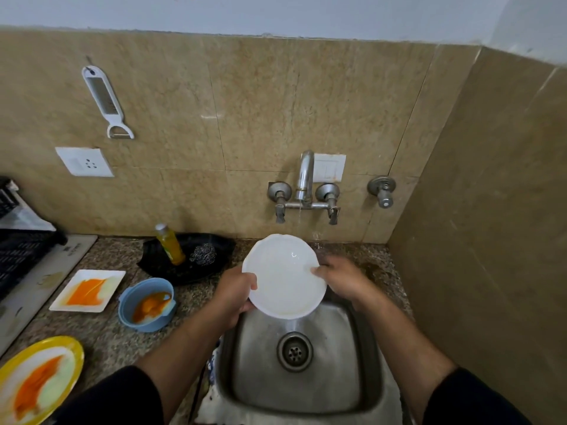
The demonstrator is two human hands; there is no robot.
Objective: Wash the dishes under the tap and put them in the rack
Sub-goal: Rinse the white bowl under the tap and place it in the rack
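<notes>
**Item in hand:** white plate point(285, 276), held tilted over the far end of the sink point(362, 348), below the tap point(305, 176). Water runs off its near edge toward the drain.

**Left hand** point(236, 291): grip closed on the plate's left rim.

**Right hand** point(340, 276): grip pinching the right rim, thumb on the face.

**Progress, as judged:** early. This plate looks clean and near the end of its rinse, but it is not yet racked. Three soiled pieces wait on the counter point(116, 342) to the left, all with orange residue:
- square plate point(87, 291)
- blue bowl point(147, 305)
- yellow plate point(36, 378)

**Sundries:** soap bottle point(170, 245) and steel scrubber point(202, 254), both on a black tray point(187, 276) far left of the sink.

**Hidden or unclear:**
- The dark slatted crate point(18, 253) at the far-left edge may be the rack. It is cut off, so its contents cannot be told.
- The yellow plate is cropped by the frame.
- The plate's underside is unseen.
- The sink's near corners blur out — whether anything lies there cannot be told.
</notes>
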